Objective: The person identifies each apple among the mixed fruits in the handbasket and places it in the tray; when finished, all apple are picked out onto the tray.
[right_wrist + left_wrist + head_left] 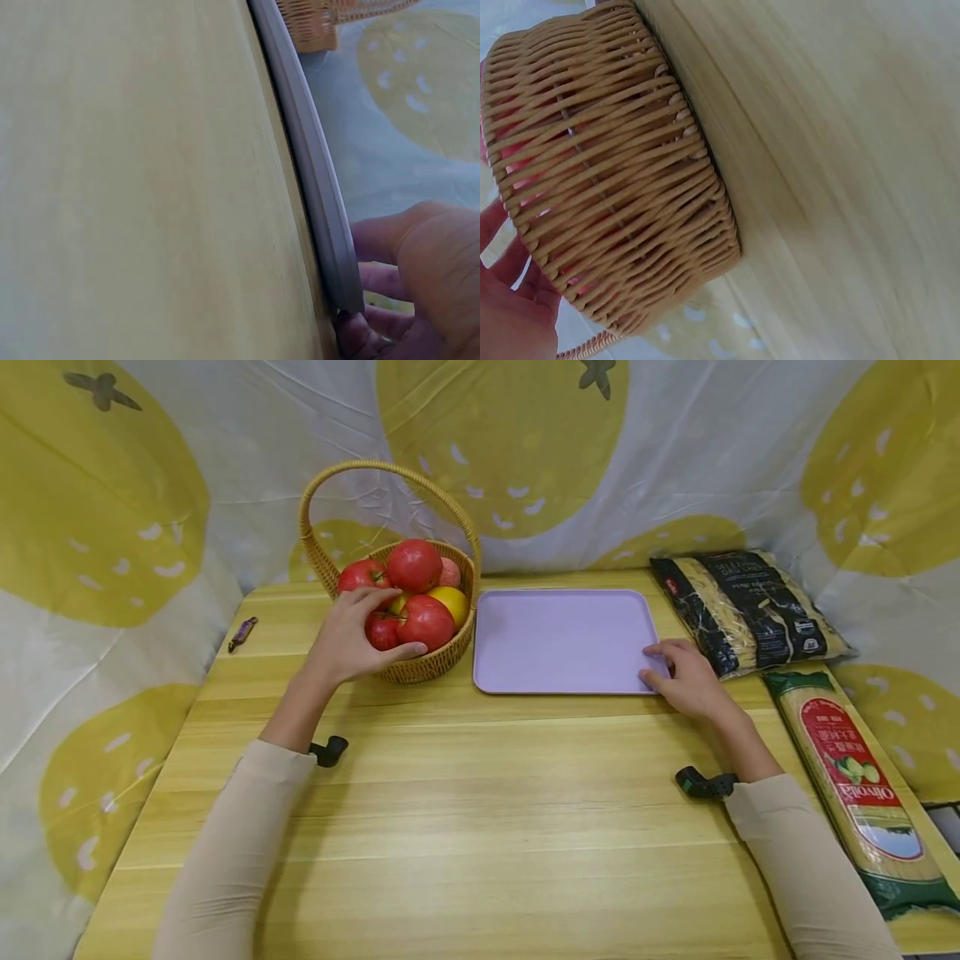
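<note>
A wicker basket with a tall arched handle holds red apples, a yellow fruit and a pinkish fruit. My left hand reaches over its near left rim, fingers and thumb spread around a small red apple; the thumb lies before a larger one. In the left wrist view, the basket's woven side hides most of the fruit. To the right lies a lilac rectangular tray. My right hand pinches its right edge near the front corner, also seen in the right wrist view.
A black-labelled pasta bag lies at the back right, and a long Olivoilà noodle pack lies along the right edge. A small purple wrapped candy is at the far left of the wooden table. Yellow-patterned cloth hangs behind.
</note>
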Tool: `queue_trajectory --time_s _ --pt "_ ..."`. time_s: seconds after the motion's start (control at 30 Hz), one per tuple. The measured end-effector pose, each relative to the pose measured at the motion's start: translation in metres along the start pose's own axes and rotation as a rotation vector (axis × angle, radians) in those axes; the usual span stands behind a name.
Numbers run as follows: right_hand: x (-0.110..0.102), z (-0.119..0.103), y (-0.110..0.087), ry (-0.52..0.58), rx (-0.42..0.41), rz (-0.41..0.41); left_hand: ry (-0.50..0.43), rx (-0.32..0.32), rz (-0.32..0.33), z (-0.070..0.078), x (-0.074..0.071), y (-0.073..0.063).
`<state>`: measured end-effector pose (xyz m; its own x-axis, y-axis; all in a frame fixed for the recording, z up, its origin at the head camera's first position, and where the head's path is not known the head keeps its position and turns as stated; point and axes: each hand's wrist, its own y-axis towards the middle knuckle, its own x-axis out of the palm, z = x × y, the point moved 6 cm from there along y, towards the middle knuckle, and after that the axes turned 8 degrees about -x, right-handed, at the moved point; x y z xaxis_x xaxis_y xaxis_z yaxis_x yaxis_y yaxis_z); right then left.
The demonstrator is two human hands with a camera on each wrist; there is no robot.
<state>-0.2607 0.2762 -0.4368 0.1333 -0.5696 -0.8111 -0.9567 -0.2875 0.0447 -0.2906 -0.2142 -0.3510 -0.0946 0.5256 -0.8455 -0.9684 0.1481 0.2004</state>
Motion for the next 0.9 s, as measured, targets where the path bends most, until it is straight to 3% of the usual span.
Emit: queue_trajectory --time_s 0.27,0.53,0.9 --pt "0.001 0.006 0.001 0.021 -0.032 0.076 0.015 0.021 -0.010 0.005 0.006 0.004" --pt "0.001 0.011 -0.004 0.016 -0.044 0.094 0.024 0.037 -0.026 0.012 0.011 0.008" --pt "0.002 0.012 -0.004 0.035 -0.044 0.114 0.051 -0.043 -0.080 0.010 0.016 0.008"
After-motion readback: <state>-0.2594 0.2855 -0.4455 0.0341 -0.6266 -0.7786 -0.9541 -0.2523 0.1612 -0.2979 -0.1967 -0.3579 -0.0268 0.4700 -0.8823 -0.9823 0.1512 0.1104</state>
